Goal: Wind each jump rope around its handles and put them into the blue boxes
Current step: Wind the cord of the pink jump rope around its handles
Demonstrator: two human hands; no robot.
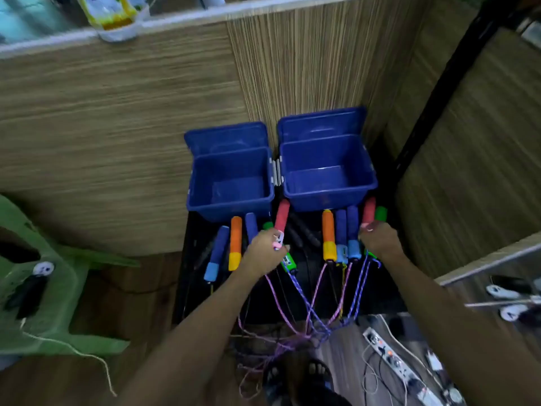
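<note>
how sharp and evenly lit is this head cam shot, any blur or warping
Head view: dim and soft overall; motion blur smears the top shelf and right edge, while the blue boxes and red handle in the left hand read fairly clearly; wide-angle warping bends the wood panels; faint glare on box floors.
</note>
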